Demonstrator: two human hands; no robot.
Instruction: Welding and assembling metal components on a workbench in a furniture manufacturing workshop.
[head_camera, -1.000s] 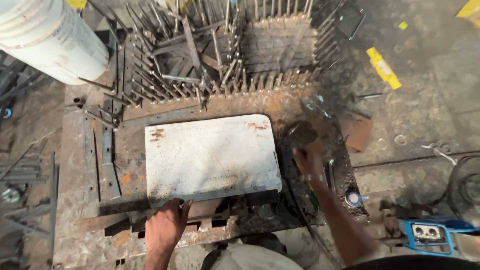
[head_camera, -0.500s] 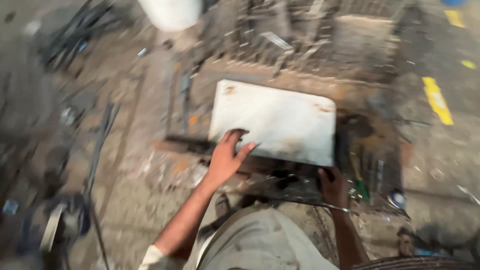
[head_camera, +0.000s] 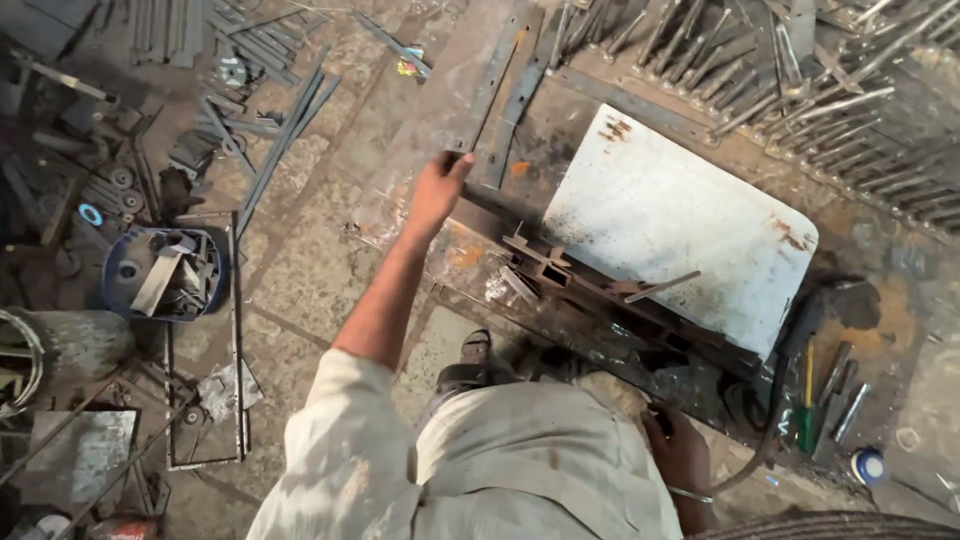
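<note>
L hand (head_camera: 437, 190) outstretched on flat bar (head_camera: 492, 100)

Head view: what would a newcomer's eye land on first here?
The white, rust-spotted metal sheet on the workbench, right of centre. The left hand reaches to flat steel strips at the bench's far-left corner, while the right hand sits low at the near edge. A blue tub of scrap stands on the floor, left.

Dusty stone-slab floor (head_camera: 300, 270) strewn with scrap metal (head_camera: 240, 150).

The left arm stretches forward, its left hand (head_camera: 437, 190) with fingers curled downward. The right hand (head_camera: 678, 450) hangs low, loosely closed.
</note>
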